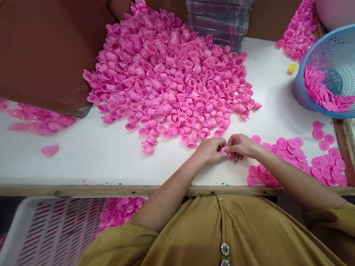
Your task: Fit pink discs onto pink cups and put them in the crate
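Both hands meet at the near edge of the white table [91,159]: left hand [208,150] and right hand [240,146] are pinched together on a small pink piece [225,150], fingertips touching. Just beyond them lies the big heap of pink cups [172,81]. Pink saucers [291,149] lie scattered under the right forearm, and more fill the blue basket [337,48] at the far right.

Your cup pile [172,81], upper centre, is solid pink; the saucers [294,159], lower right, match it. The piece between your hands [225,150] is pink too. Table [91,159] is white, basket [330,70], upper right, is light blue mesh, your top [216,229] is plain mustard.
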Demonstrator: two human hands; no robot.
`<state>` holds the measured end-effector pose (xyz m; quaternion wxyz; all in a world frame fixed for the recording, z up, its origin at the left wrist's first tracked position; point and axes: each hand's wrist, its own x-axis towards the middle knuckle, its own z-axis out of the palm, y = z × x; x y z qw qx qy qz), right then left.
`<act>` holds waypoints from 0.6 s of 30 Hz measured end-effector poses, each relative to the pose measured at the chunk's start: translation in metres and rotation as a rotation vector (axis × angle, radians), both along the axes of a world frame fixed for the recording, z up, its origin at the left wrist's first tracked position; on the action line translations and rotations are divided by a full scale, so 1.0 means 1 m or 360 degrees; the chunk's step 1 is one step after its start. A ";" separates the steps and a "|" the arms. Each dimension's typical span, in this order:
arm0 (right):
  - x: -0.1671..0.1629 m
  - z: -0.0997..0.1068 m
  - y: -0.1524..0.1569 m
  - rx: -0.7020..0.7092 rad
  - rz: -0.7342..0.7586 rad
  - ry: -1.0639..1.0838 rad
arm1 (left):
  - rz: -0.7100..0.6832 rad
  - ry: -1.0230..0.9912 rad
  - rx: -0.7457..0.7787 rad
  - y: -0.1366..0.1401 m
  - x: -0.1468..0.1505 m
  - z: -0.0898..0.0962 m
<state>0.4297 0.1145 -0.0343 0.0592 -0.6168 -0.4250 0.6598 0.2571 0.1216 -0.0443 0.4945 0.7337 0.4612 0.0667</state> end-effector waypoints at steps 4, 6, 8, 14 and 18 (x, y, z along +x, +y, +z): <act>0.001 -0.001 -0.003 0.0037 -0.0030 0.0027 | -0.0032 -0.0058 -0.0038 -0.002 0.000 0.005; 0.002 -0.001 -0.005 0.0061 -0.0044 0.0060 | 0.0033 -0.0043 0.0015 -0.005 0.002 0.004; 0.003 -0.001 -0.006 0.0064 -0.0027 0.0073 | 0.0112 -0.0024 0.0050 -0.007 0.004 0.002; 0.004 0.002 0.006 0.0065 0.0139 -0.0030 | 0.0105 0.0049 0.0008 0.001 0.005 0.000; 0.001 0.002 0.008 0.0075 0.0178 -0.0065 | 0.0084 0.0127 -0.0004 0.002 0.011 0.000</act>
